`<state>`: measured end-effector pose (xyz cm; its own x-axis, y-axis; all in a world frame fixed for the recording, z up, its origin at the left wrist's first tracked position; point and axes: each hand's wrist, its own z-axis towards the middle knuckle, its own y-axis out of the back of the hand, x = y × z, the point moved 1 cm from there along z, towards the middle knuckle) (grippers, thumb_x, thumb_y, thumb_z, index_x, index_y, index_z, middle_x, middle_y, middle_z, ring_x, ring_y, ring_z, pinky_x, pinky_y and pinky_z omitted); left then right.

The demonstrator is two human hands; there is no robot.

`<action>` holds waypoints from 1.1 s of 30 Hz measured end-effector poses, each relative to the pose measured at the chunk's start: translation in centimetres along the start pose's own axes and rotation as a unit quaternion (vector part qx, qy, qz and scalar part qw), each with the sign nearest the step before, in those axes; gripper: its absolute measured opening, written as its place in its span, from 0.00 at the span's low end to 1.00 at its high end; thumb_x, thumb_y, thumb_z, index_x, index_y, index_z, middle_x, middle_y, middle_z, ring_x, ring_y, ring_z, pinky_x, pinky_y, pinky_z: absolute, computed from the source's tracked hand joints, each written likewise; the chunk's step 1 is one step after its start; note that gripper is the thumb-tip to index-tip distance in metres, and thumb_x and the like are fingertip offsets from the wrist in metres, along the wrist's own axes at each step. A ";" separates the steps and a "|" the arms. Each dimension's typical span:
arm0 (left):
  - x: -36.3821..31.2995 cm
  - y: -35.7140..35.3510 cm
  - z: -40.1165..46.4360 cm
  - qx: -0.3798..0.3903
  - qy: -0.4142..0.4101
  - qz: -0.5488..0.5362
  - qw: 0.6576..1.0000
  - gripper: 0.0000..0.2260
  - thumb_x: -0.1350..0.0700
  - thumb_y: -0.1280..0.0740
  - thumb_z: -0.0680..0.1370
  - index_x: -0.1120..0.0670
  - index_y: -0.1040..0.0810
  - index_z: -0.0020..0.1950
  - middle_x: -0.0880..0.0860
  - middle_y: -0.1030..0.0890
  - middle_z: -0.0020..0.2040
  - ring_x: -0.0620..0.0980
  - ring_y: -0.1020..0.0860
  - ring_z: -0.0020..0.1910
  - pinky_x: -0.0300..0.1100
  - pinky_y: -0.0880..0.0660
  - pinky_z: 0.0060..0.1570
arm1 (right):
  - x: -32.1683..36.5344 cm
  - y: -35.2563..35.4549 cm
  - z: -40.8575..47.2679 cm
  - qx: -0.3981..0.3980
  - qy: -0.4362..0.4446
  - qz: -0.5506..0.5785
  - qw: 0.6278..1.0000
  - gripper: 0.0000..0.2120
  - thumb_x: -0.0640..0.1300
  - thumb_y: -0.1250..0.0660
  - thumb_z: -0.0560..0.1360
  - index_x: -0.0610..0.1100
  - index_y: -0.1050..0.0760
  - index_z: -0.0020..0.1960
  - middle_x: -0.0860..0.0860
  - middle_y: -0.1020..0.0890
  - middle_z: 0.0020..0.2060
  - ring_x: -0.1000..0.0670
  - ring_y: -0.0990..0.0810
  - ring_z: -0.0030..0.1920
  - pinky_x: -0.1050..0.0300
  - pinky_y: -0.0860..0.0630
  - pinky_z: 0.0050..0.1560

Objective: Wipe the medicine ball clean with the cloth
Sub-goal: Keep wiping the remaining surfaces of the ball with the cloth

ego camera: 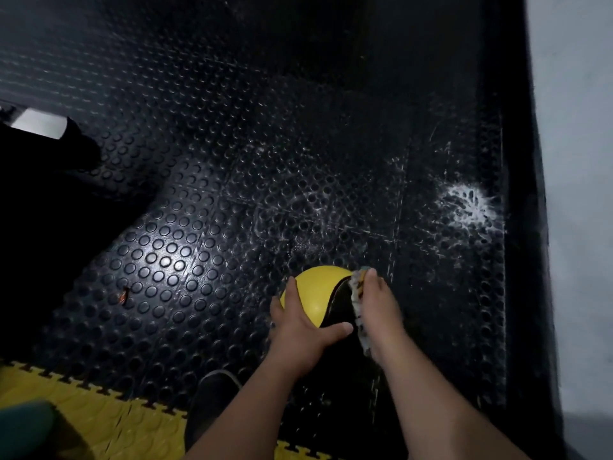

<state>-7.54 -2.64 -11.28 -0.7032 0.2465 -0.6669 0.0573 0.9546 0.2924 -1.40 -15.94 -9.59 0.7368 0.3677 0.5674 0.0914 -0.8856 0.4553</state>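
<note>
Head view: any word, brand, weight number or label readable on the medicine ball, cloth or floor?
No text can be read anywhere.
Medicine ball: plain yellow and black panels, no print where it shows; the left hand and the cloth under the right hand cover parts.
Black studded floor: only white smears.

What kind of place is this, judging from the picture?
Probably a gym or a home workout corner: a black studded rubber floor, yellow interlocking mats at its edge, and a yellow-and-black medicine ball being wiped.
</note>
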 end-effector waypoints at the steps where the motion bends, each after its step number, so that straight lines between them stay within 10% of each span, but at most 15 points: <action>1: -0.1 0.2 0.1 -0.003 -0.001 0.003 1.000 0.61 0.38 0.18 0.62 0.35 0.60 0.80 0.50 0.58 0.82 0.61 0.45 0.79 0.62 0.40 0.76 | -0.5 -0.5 -1.0 -0.003 0.041 -0.028 0.999 0.32 0.67 0.53 0.81 0.52 0.37 0.79 0.42 0.32 0.76 0.40 0.33 0.74 0.40 0.33 0.72; 4: 0.3 1.0 0.4 0.006 -0.003 0.000 1.000 0.60 0.41 0.18 0.65 0.39 0.60 0.81 0.53 0.56 0.82 0.58 0.44 0.79 0.56 0.42 0.76 | -2.0 -1.0 -3.5 -0.005 0.112 -0.070 0.991 0.30 0.63 0.52 0.83 0.57 0.48 0.83 0.47 0.45 0.82 0.44 0.46 0.81 0.40 0.44 0.78; 9: 0.1 0.9 -0.1 0.016 -0.015 -0.026 0.999 0.60 0.42 0.18 0.64 0.39 0.59 0.82 0.49 0.58 0.82 0.59 0.45 0.80 0.59 0.40 0.75 | -1.3 0.4 1.6 0.006 -0.054 0.033 0.998 0.29 0.64 0.49 0.82 0.49 0.29 0.74 0.43 0.23 0.69 0.40 0.24 0.66 0.40 0.28 0.68; 15: 0.2 2.1 0.5 0.020 -0.028 -0.042 0.999 0.59 0.46 0.17 0.65 0.42 0.56 0.83 0.55 0.50 0.81 0.56 0.42 0.78 0.54 0.40 0.74 | -3.0 -1.5 -4.6 -0.029 0.135 -0.032 0.990 0.29 0.59 0.48 0.84 0.54 0.46 0.82 0.47 0.42 0.80 0.44 0.40 0.79 0.43 0.38 0.76; 20: 0.4 0.9 -0.2 0.014 -0.041 -0.040 0.998 0.59 0.44 0.17 0.64 0.39 0.56 0.82 0.51 0.54 0.81 0.58 0.44 0.79 0.59 0.40 0.75 | -3.5 -0.6 1.5 -0.014 -0.115 0.202 0.973 0.28 0.66 0.46 0.78 0.50 0.23 0.67 0.46 0.19 0.55 0.48 0.22 0.41 0.52 0.24 0.39; 26: 1.1 2.7 0.8 0.036 -0.023 -0.050 0.998 0.65 0.34 0.19 0.53 0.39 0.53 0.82 0.52 0.47 0.80 0.56 0.41 0.77 0.61 0.38 0.75 | -4.7 -3.2 -5.0 -0.080 0.097 0.086 0.988 0.26 0.55 0.47 0.85 0.54 0.43 0.82 0.48 0.37 0.78 0.45 0.35 0.76 0.45 0.35 0.75; 30: 1.2 2.2 0.2 0.032 -0.018 -0.059 0.998 0.61 0.38 0.17 0.57 0.34 0.52 0.80 0.50 0.46 0.79 0.57 0.38 0.76 0.63 0.35 0.73 | -5.1 -1.1 -0.9 -0.027 -0.112 0.271 0.956 0.21 0.55 0.40 0.82 0.44 0.21 0.67 0.40 0.16 0.56 0.46 0.18 0.47 0.53 0.22 0.48; 33: 2.5 3.3 0.8 0.063 0.007 -0.135 0.989 0.54 0.39 0.14 0.55 0.21 0.44 0.69 0.52 0.38 0.77 0.59 0.29 0.71 0.63 0.25 0.64 | -4.3 0.0 -0.4 0.110 -0.202 0.292 0.928 0.22 0.57 0.36 0.80 0.40 0.15 0.58 0.38 0.14 0.52 0.39 0.14 0.51 0.43 0.18 0.56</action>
<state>-8.54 1.28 -12.48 -0.7144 -0.0215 -0.6994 -0.0470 0.9987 0.0173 -4.86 -17.42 -11.76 0.8906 -0.2910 0.3495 -0.3014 -0.9532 -0.0255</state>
